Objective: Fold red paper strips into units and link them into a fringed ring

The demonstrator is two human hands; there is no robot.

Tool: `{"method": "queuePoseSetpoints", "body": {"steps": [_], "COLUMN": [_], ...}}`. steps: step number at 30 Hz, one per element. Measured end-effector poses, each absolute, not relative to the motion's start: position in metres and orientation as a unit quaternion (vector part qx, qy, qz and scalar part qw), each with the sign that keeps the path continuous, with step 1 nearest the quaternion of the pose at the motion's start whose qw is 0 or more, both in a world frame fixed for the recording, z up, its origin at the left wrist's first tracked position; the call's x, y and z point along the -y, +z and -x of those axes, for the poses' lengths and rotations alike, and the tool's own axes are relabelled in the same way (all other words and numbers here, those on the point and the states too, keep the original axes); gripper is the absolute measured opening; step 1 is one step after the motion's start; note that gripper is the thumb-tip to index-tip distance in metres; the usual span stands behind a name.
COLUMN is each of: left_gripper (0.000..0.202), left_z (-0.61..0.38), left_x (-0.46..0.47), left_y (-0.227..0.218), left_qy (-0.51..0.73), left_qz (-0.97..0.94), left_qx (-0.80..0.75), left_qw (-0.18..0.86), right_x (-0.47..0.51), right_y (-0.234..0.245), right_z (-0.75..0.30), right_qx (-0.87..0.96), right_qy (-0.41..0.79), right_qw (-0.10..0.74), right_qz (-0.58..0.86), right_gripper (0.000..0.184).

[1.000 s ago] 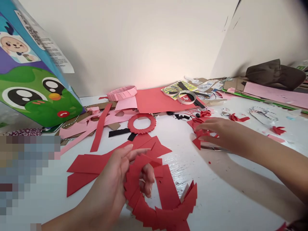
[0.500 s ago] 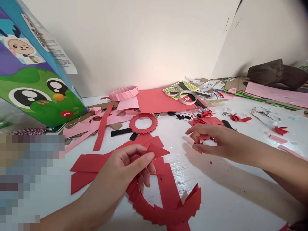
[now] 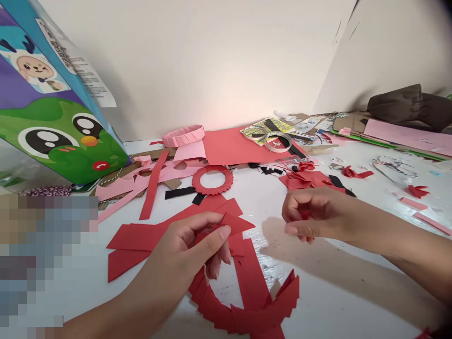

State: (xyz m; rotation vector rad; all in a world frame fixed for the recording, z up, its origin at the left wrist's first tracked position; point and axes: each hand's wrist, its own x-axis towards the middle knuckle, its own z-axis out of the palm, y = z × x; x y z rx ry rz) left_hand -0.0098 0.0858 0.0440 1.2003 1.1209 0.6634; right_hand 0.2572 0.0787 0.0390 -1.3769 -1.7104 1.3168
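at left hand (image 3: 183, 249), fringed red paper ring (image 3: 215, 306)

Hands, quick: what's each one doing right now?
Left hand: closed, holding a red paper ring.
Right hand: closed, pinching a small red paper scrap.

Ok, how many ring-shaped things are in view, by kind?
Large red paper ring in the left hand: 1
Small red fringed paper ring: 1
Pink paper band: 1
Tape rolls: 2
Total: 5
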Motion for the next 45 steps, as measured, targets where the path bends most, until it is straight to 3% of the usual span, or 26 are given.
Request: {"method": "queuePoseSetpoints", "body": {"steps": [7, 13, 22, 29, 37, 45], "left_gripper": [0.02, 0.025, 0.041, 0.049, 0.052, 0.049], "left_z": [0.01, 0.009, 0.01, 0.012, 0.014, 0.01], "left_x": [-0.089, -0.084, -0.071, -0.066, -0.063, -0.064], "left_y": [0.04, 0.04, 0.038, 0.042, 0.041, 0.047], "left_qy": [0.293, 0.284, 0.234, 0.19, 0.171, 0.163], "left_qz": [-0.527, -0.496, -0.535, -0.543, -0.563, -0.565], "left_qx": [-0.473, -0.454, -0.433, -0.427, -0.434, -0.449], "left_qw": [0.642, 0.683, 0.687, 0.698, 0.682, 0.673], "right_x": [-0.082, -0.073, -0.048, -0.036, -0.041, -0.042], "right_y": [0.047, 0.05, 0.058, 0.066, 0.066, 0.065], "right_z": [-0.267, -0.263, -0.24, -0.23, -0.227, -0.227], "right_qx": [0.592, 0.601, 0.603, 0.678, 0.671, 0.651], "right_qy": [0.504, 0.512, 0.482, 0.362, 0.357, 0.386], "right_qw": [0.322, 0.341, 0.415, 0.466, 0.465, 0.466], "right_qz": [0.54, 0.51, 0.482, 0.439, 0.455, 0.459], "right_gripper": [0.024, 0.029, 0.004, 0.024, 0.004, 0.01]}}
